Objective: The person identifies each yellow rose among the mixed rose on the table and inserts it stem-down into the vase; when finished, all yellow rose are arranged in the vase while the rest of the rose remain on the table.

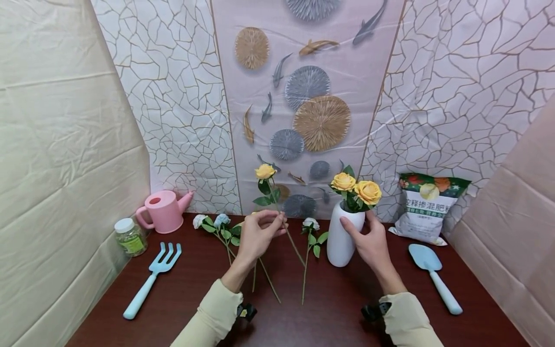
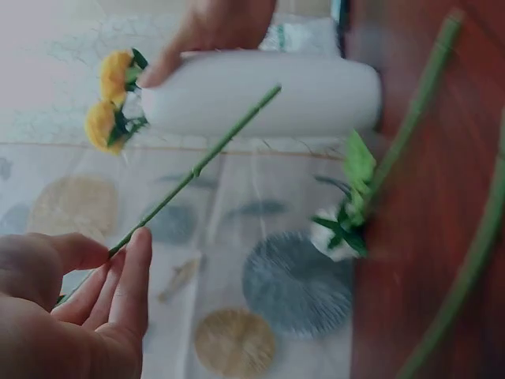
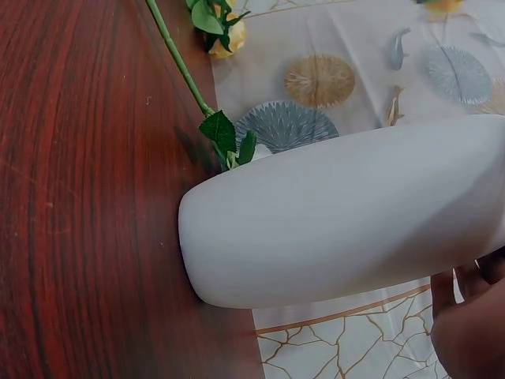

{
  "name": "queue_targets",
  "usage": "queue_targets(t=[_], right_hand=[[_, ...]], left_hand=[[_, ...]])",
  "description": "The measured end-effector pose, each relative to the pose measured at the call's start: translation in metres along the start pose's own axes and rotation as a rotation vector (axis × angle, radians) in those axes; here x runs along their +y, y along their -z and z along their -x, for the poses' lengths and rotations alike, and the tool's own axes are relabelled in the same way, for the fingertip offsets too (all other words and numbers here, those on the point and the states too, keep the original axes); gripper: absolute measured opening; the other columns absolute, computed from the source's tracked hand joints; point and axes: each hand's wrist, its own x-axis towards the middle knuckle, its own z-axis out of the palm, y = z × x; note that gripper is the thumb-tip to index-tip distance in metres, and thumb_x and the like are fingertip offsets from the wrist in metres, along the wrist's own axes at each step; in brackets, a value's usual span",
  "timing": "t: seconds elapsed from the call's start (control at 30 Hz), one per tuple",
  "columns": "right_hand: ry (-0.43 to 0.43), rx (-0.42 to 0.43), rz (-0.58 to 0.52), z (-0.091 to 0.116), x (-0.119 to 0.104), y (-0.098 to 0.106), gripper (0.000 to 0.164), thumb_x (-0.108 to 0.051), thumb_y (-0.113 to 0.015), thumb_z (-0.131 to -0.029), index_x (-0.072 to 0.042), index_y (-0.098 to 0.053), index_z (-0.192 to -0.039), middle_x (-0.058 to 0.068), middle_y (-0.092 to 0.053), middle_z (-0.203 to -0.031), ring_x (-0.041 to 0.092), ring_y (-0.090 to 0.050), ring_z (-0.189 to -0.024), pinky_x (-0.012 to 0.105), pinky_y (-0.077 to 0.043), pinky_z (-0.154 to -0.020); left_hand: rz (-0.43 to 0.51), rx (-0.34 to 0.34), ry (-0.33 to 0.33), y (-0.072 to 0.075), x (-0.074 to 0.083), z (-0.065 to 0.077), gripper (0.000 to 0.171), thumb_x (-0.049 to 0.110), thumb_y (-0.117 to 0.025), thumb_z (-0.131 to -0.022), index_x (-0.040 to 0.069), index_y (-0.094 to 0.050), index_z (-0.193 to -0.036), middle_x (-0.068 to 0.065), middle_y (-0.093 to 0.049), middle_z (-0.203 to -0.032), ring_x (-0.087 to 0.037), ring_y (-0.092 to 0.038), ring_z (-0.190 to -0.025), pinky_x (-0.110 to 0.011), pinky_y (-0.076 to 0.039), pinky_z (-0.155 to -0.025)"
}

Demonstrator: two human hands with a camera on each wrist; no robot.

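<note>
My left hand (image 1: 260, 232) pinches the stem of a yellow rose (image 1: 265, 171), bloom up, the stem slanting down toward the right. In the left wrist view the free end of that stem (image 2: 237, 129) points toward the vase, apart from it in the head view. A white vase (image 1: 340, 241) stands upright on the table, holding two yellow roses (image 1: 368, 193). Around its upper part my right hand (image 1: 370, 238) grips it, thumb in front; some fingers are hidden behind. A white rose (image 1: 310, 224) with a green stem lies just left of the vase.
More flowers, among them a blue rose (image 1: 222, 220), lie behind my left hand. At the left are a pink watering can (image 1: 164, 212), a lidded jar (image 1: 131, 238) and a blue hand fork (image 1: 151, 279). To the right sit a fertilizer bag (image 1: 427, 209) and a blue trowel (image 1: 435, 277).
</note>
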Motion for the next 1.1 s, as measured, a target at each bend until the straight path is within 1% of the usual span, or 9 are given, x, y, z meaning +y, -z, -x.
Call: queue_targets(t=[0.1,0.2,0.37,0.47,0.57,0.67,0.83,1.03,1.1], right_hand=[[-0.004,-0.001,-0.001,0.0,0.0,-0.001,0.067,-0.05,-0.071,-0.091,-0.032,-0.044,-0.15,-0.002,-0.06,-0.138,0.012,-0.058,-0.116,0.02,-0.052,-0.088],[-0.008,0.0,0.001,0.0,0.001,-0.001,0.067,-0.05,-0.071,-0.091,-0.03,-0.044,-0.15,-0.001,-0.059,-0.138,0.012,-0.058,-0.116,0.023,-0.053,-0.089],[-0.013,-0.008,-0.008,0.001,0.002,-0.002,0.067,-0.049,-0.07,-0.091,-0.03,-0.043,-0.15,-0.001,-0.059,-0.139,0.013,-0.059,-0.117,0.023,-0.053,-0.09],[-0.008,-0.004,-0.004,0.001,0.001,-0.003,0.068,-0.049,-0.071,-0.091,-0.031,-0.043,-0.15,0.0,-0.059,-0.14,0.013,-0.058,-0.118,0.022,-0.052,-0.09],[-0.009,0.003,0.004,0.002,0.002,-0.002,0.067,-0.049,-0.071,-0.091,-0.031,-0.044,-0.15,0.0,-0.059,-0.139,0.012,-0.058,-0.118,0.02,-0.051,-0.09],[-0.012,0.004,0.012,0.002,0.003,-0.001,0.067,-0.049,-0.07,-0.092,-0.03,-0.044,-0.15,0.0,-0.06,-0.139,0.012,-0.058,-0.117,0.018,-0.05,-0.089],[-0.017,0.006,0.021,0.001,0.004,-0.001,0.067,-0.048,-0.07,-0.092,-0.027,-0.044,-0.15,0.002,-0.06,-0.138,0.014,-0.059,-0.117,0.017,-0.051,-0.088],[-0.015,0.015,0.025,0.0,0.003,-0.001,0.067,-0.049,-0.07,-0.092,-0.027,-0.045,-0.15,0.001,-0.06,-0.139,0.014,-0.058,-0.119,0.019,-0.05,-0.09],[-0.012,0.015,0.028,0.0,0.003,-0.002,0.067,-0.049,-0.07,-0.092,-0.027,-0.045,-0.15,0.001,-0.06,-0.139,0.014,-0.058,-0.119,0.02,-0.05,-0.091]], left_hand=[[0.032,0.021,-0.067,-0.012,0.006,-0.008,0.022,0.013,-0.07,-0.095,-0.001,-0.071,-0.112,-0.02,-0.074,-0.111,-0.033,-0.075,-0.096,-0.038,-0.063,-0.081],[0.029,0.053,-0.139,-0.024,0.013,-0.018,0.022,0.015,-0.071,-0.095,0.002,-0.072,-0.112,-0.013,-0.076,-0.11,-0.032,-0.075,-0.095,-0.038,-0.063,-0.08],[0.085,0.114,-0.266,-0.04,0.032,-0.037,0.021,0.013,-0.07,-0.095,-0.002,-0.071,-0.109,-0.017,-0.075,-0.106,-0.04,-0.074,-0.095,-0.037,-0.064,-0.079],[0.132,0.137,-0.316,-0.049,0.044,-0.048,0.023,0.013,-0.069,-0.096,-0.005,-0.069,-0.11,-0.017,-0.074,-0.107,-0.043,-0.072,-0.097,-0.037,-0.063,-0.081],[0.155,0.145,-0.346,-0.06,0.054,-0.055,0.026,0.014,-0.067,-0.097,-0.008,-0.067,-0.112,-0.015,-0.074,-0.109,-0.039,-0.073,-0.098,-0.036,-0.063,-0.082],[0.156,0.142,-0.374,-0.072,0.059,-0.06,0.024,0.013,-0.066,-0.098,-0.007,-0.066,-0.112,-0.017,-0.073,-0.109,-0.037,-0.073,-0.098,-0.037,-0.063,-0.083],[0.119,0.132,-0.424,-0.088,0.059,-0.062,0.02,0.007,-0.063,-0.099,-0.008,-0.066,-0.111,-0.023,-0.071,-0.109,-0.039,-0.072,-0.099,-0.044,-0.063,-0.083],[0.009,0.123,-0.421,-0.098,0.052,-0.057,0.016,0.015,-0.065,-0.099,0.004,-0.07,-0.109,-0.008,-0.074,-0.109,-0.025,-0.074,-0.095,-0.038,-0.064,-0.081],[-0.006,0.122,-0.417,-0.099,0.049,-0.056,0.016,0.017,-0.066,-0.098,0.004,-0.071,-0.107,-0.007,-0.075,-0.109,-0.022,-0.075,-0.093,-0.039,-0.064,-0.08]])
